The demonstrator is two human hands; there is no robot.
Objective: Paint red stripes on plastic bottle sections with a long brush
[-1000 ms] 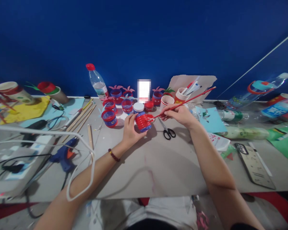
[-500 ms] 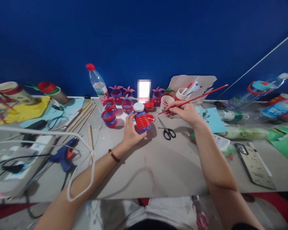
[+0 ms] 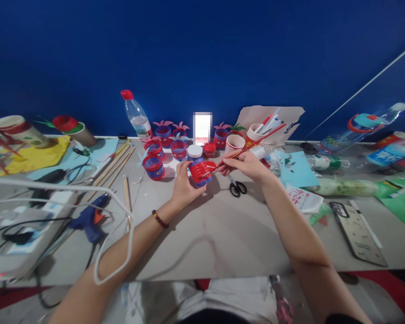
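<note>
Fingers of my left hand wrap round a ribbed cup painted red in the middle and blue at both edges. It lies tilted on its side, its mouth toward the right. In my right hand a red paintbrush is pinched near its lower end, and its tip reaches the cup's red rim. Behind the cup stands a white-lidded jar, beside a small red pot. Several red and blue painted cups with paper leaves stand further left and back. Black-handled scissors lie below my right hand.
A glue gun, wooden sticks and a power strip with cables lie left. A clear bottle stands behind. Paper cups, plastic bottles, blue paper and a phone are on the right.
My right hand has moved left and slightly down, bringing the paintbrush closer to the cup. The cup has turned a little in my left hand, which otherwise keeps its place.
</note>
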